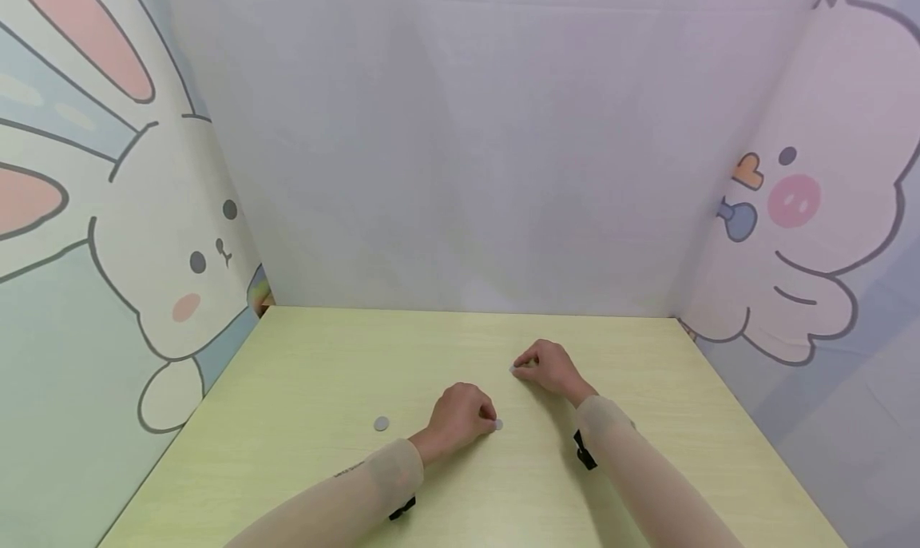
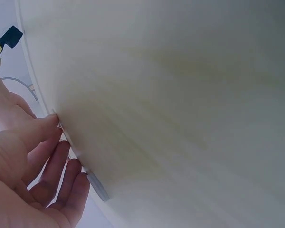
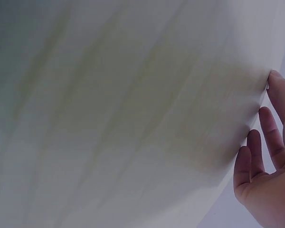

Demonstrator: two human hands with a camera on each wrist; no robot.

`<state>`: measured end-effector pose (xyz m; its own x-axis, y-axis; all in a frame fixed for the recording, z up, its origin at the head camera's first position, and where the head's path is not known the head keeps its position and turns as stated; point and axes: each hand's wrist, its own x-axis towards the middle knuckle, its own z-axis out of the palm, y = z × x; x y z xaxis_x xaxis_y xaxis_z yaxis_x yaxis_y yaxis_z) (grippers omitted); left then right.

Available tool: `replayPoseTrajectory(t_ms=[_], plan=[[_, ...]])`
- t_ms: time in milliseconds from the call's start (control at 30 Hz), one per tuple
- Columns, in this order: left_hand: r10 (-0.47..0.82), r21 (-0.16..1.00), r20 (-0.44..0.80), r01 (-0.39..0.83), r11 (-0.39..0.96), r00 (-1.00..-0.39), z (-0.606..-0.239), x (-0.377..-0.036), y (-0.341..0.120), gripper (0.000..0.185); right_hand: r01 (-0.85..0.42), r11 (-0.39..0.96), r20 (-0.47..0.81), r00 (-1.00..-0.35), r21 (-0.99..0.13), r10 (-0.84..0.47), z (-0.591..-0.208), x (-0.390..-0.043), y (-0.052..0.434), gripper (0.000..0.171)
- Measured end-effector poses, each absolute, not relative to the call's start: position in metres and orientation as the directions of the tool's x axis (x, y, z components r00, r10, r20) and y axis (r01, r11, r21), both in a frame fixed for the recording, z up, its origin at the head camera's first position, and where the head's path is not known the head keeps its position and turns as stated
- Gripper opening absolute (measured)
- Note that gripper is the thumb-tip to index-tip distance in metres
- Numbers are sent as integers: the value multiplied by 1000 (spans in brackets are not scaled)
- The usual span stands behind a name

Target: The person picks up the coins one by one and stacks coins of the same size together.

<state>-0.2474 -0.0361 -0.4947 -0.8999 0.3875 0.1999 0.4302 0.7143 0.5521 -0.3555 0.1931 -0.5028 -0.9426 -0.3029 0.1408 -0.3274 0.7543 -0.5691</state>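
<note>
Thumb and fingertips of my left hand [image 1: 462, 416] pinch the edge of a small grey disc [image 1: 499, 424] at the middle of the table. Farther back and to the right, my right hand [image 1: 552, 366] pinches another small pale disc [image 1: 512, 368], mostly covered by the fingertips. A third grey disc [image 1: 381, 423] lies flat on the table, left of the left hand. In the left wrist view, a grey disc [image 2: 99, 187] appears nearly edge-on beyond the outer fingers. The right wrist view shows the right hand [image 3: 270, 156] with its fingertips down at the tabletop.
The pale yellow wooden table [image 1: 323, 348] has a back edge against a plain light curtain [image 1: 460, 148]. Cloth walls with a cartoon rabbit [image 1: 165, 236] and a cartoon duck [image 1: 826, 212] stand at its left and right. Dark straps [image 1: 585, 450] hang under both sleeves.
</note>
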Motion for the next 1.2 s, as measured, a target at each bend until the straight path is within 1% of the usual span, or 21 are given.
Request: replayPoseTrajectory(t_ms=[300,600,867,1200], plan=[[389,554,187,423,717,-902,-491,-245,-37,13,-332,754,139,-941,-567,-310,-501,-355,193,14],[388,553,200,431,713,-900,-495,-247,-37,13,-391,751,168,-918,-531,-359,-503,-355,193,7],[395,554,200,437,709,-896,-492,-247,-37,12,-440,732,201,-896,-521,-395,-504,-356,197,6],[395,553,197,435,711,-897,-493,-247,-36,13,-442,724,184,-893,-529,-411,-503,-354,200,7]])
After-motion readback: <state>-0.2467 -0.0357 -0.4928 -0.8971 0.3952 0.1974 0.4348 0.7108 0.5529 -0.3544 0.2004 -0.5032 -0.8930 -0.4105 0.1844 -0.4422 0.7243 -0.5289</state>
